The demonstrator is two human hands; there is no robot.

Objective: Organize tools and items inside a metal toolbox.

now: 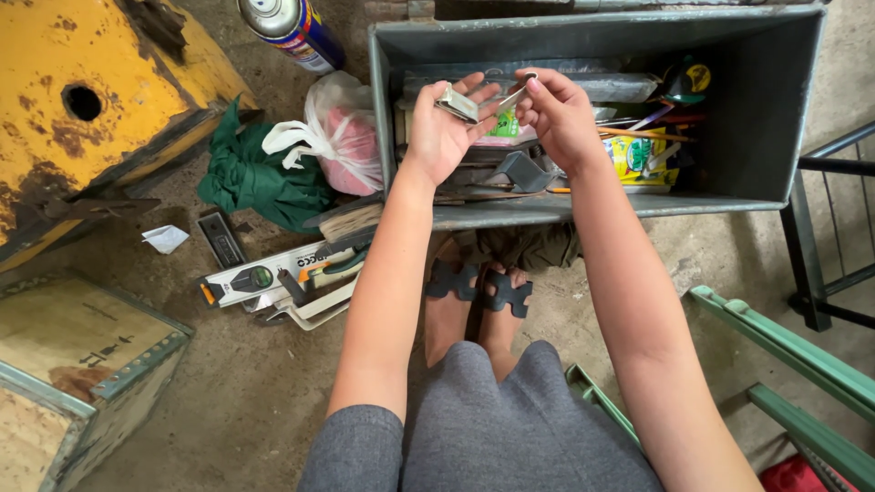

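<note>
Over the toolbox, left hand cradles a metal piece, right hand fingers pinching its end.

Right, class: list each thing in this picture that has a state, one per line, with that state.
Toolbox: open, full of tools.
Metal piece: held in left hand.
Right hand: pinching a thin metal part.
Plastic bag: knotted shut.
Spray can: lying down.
Green cloth: crumpled.
Level: flat on floor.

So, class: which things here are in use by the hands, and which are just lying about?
In use: left hand, right hand, small metal piece, grey toolbox.

Lying about: spirit level, green cloth, plastic bag, spray can.
</note>
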